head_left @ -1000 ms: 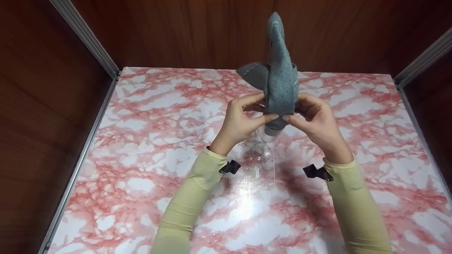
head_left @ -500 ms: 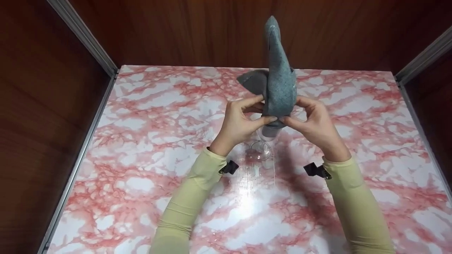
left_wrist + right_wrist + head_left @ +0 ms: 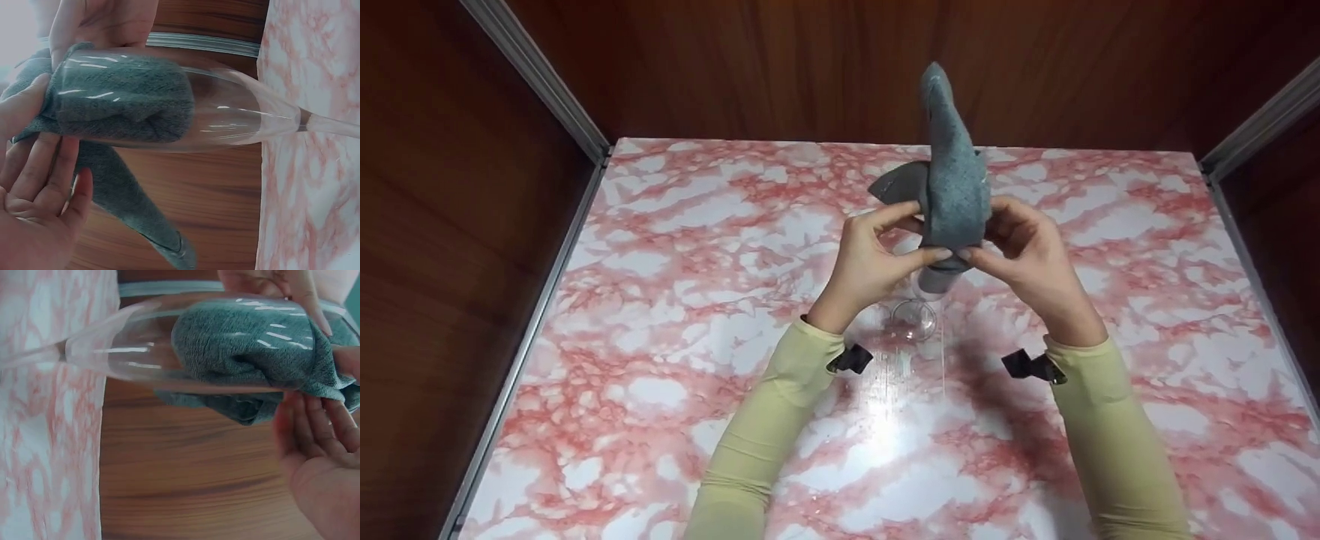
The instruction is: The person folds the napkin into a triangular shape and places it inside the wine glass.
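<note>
A grey cloth napkin (image 3: 956, 187) stands folded in a clear champagne flute (image 3: 230, 109), its rolled lower part inside the bowl. Above the rim it rises to a tall point, with a second pointed flap (image 3: 901, 184) off to the left. My left hand (image 3: 866, 255) pinches the cloth at the rim from the left, thumb in front. From the right my right hand (image 3: 1039, 262) pinches it likewise, both thumb tips close together. In the right wrist view the cloth (image 3: 247, 340) bunches inside the glass. The flute's round foot (image 3: 913, 321) rests on the table.
The red-and-white marbled tabletop (image 3: 675, 322) spreads around the glass. Dark wood panels (image 3: 780, 67) rise behind and at both sides, with metal strips (image 3: 562, 90) along the corners. A black wrist camera (image 3: 851, 360) sits at each cuff.
The napkin's tall point and its left flap have come down lower in the head view. Both hands stay at the rim, the right fingers shifting slightly on the cloth.
</note>
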{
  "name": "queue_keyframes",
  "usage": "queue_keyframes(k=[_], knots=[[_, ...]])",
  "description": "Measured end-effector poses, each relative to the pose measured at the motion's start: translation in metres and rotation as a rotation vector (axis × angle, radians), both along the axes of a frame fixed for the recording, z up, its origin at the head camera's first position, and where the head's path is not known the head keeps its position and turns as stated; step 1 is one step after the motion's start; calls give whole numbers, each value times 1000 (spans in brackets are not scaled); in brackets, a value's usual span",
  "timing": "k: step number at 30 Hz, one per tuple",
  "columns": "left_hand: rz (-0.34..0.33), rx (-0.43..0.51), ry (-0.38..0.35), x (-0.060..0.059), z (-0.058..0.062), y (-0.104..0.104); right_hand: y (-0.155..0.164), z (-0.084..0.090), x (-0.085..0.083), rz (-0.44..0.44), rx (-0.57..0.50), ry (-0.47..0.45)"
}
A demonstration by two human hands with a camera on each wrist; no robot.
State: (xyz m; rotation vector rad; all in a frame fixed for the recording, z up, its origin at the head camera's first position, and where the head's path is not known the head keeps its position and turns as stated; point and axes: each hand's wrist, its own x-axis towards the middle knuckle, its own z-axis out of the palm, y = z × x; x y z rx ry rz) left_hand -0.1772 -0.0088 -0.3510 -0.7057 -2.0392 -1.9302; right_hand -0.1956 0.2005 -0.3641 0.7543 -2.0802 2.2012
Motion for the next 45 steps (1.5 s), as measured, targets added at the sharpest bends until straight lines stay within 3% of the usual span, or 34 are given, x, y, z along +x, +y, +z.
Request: queue_keyframes(k=[4, 8, 14, 16, 22, 27, 35, 41, 45], knots=[[-7, -5, -27, 1, 4, -1, -3, -1, 1, 14, -112, -62], [-38, 14, -56, 2, 7, -2, -8, -4, 1, 21, -181, -68], [-78, 210, -197, 0, 11, 3, -13, -6, -1, 10, -190, -7], [-67, 263, -209, -3, 10, 5, -14, -5, -1, 1, -174, -1], [-31, 315, -168, -14, -7, 6, -17, -1, 3, -10, -159, -44], [-19, 327, -153, -17, -11, 6, -24, 4, 3, -25, -206, -74], [-35, 324, -151, -16, -10, 6, -23, 5, 0, -36, -150, -41], [-44, 296, -135, -5, 1, 5, -20, 0, -3, -57, -77, 12], [-45, 281, -118, -2, 1, 6, -17, -3, -3, -67, -58, 40]])
